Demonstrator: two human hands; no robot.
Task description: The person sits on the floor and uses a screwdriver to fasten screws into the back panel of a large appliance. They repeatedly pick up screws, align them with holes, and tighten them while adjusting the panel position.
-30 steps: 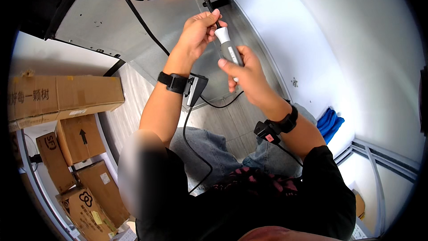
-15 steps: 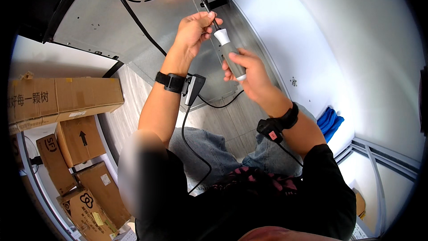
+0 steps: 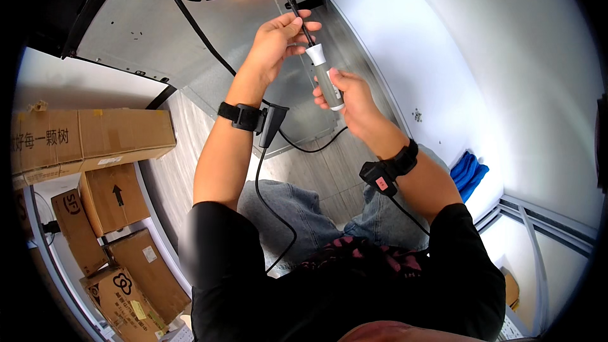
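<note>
A screwdriver with a grey and white handle (image 3: 327, 82) slants up toward the edge of a bare metal panel (image 3: 209, 41). Its dark shaft ends by a small fixing near the panel's edge; whether the tip sits in a screw is too small to tell. My right hand (image 3: 351, 98) grips the handle, with the thumb laid along it. Higher up, my left hand (image 3: 278, 41) steadies the shaft between thumb and fingers, the fingertips partly spread behind it. Black straps with small cabled devices circle both wrists.
A black cable (image 3: 202, 35) runs down across the panel. Several small metal pieces (image 3: 417, 115) and a blue cloth (image 3: 468, 176) lie on the white shelf (image 3: 437, 76) to the right. Cardboard boxes (image 3: 126, 133) are stacked at the left.
The screwdriver handle has turned in my right hand and its lower end has shifted slightly left. My left fingers have loosened and spread a little around the shaft.
</note>
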